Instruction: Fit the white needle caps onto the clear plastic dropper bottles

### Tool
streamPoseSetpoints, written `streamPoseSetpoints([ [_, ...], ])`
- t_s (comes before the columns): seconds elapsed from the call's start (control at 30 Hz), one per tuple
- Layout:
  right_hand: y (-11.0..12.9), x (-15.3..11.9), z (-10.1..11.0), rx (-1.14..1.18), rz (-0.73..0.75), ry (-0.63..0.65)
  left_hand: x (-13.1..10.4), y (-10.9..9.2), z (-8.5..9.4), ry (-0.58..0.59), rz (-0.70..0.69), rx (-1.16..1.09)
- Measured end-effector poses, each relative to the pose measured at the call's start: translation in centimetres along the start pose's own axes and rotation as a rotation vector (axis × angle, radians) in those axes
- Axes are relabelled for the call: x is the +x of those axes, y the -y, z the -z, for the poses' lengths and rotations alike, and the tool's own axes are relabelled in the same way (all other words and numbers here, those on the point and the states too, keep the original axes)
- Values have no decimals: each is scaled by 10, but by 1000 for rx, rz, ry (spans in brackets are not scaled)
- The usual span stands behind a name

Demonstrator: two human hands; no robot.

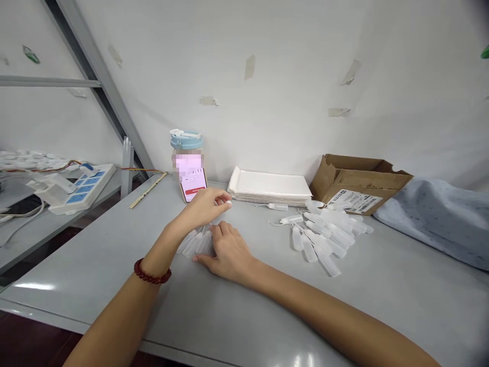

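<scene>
On a gray table [126, 250], the left hand [204, 208] hovers by a small row of cloudy plastic bottles [193, 244], thumb and fingertips drawn close together at something small and white; from my remote seat I cannot tell whether they pinch it. The right hand [229, 251] rests at the row's right end, fingers bent, its grip unclear to me. I see a larger pile of bottles [332, 232] farther right, before a cardboard box [367, 181], and a lit phone [194, 184] beyond the left hand.
</scene>
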State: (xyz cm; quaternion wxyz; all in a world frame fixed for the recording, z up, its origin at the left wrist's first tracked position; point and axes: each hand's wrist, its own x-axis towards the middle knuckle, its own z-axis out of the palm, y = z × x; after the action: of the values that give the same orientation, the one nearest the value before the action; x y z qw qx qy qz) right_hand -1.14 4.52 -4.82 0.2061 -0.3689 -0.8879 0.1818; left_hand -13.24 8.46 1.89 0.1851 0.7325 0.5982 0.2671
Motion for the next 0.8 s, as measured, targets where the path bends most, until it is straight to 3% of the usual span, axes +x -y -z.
streamPoseSetpoints([
  [0.3, -13, -12, 19, 152, -42, -64, -6, -10, 2, 176, 27, -453],
  [0.47, -35, -43, 39, 261, -38, -206, -8, -16, 0, 193, 63, -828],
  [0.67, -59, -106, 61, 326, -81, -229, -15, -37, -29, 275, 82, -937],
  [0.8, -59, -122, 71, 403, -123, -323, -33, -63, -49, 309, 106, -1013],
])
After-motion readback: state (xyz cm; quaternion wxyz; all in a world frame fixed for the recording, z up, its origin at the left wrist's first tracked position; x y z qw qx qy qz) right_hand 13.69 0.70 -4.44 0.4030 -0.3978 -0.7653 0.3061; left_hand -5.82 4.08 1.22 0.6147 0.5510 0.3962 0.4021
